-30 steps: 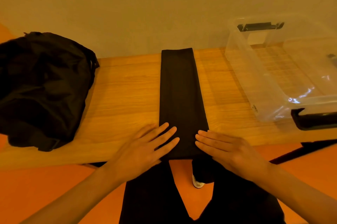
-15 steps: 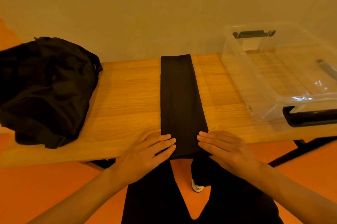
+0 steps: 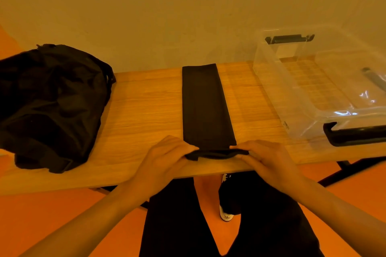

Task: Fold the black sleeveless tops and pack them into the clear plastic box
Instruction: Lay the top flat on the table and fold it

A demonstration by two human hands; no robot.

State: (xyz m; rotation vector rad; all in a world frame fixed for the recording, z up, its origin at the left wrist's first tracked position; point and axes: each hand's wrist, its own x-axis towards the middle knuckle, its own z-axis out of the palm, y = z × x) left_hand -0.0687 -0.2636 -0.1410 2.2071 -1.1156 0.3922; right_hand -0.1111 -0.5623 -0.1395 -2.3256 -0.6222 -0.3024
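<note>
text: none legible | clear plastic box (image 3: 269, 89) sticker (image 3: 285, 125): too small

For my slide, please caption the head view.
Left hand and right hand pinch the near end of the folded black top on the wooden table; clear plastic box at right.

Our left hand (image 3: 165, 160): fingers curled, pinching the near left corner of the top (image 3: 205, 106). Our right hand (image 3: 269, 159): curled likewise, pinching the near right corner. Our forearms: bare, reaching forward, angled inward.
</note>
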